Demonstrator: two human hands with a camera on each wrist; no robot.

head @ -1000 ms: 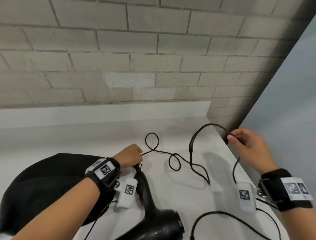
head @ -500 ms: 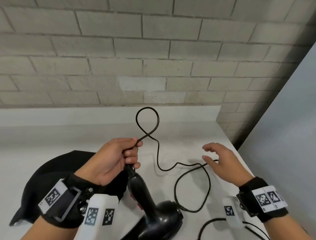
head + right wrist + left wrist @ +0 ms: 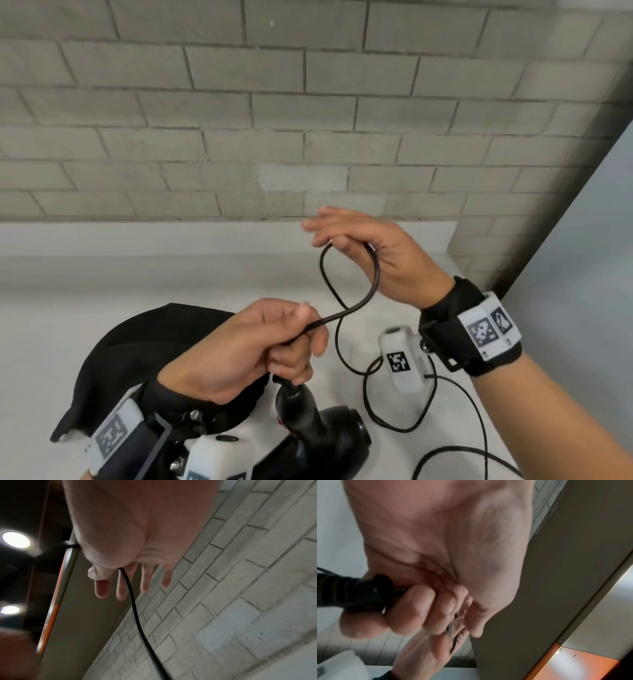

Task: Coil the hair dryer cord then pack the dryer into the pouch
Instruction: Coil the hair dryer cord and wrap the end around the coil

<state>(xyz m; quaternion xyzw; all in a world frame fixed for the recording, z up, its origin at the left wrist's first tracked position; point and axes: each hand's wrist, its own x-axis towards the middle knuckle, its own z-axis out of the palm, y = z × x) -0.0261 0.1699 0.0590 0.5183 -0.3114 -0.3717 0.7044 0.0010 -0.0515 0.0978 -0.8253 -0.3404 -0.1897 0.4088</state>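
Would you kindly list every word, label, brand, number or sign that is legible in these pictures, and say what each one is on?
No readable words, brand names or numbers appear in any view.
The wristbands and the white wrist camera housing carry square black-and-white coded markers: patterns, not text.
The hair dryer, its cord and the black pouch show no legible print.
The left hand and right hand hide nothing that looks like a label.
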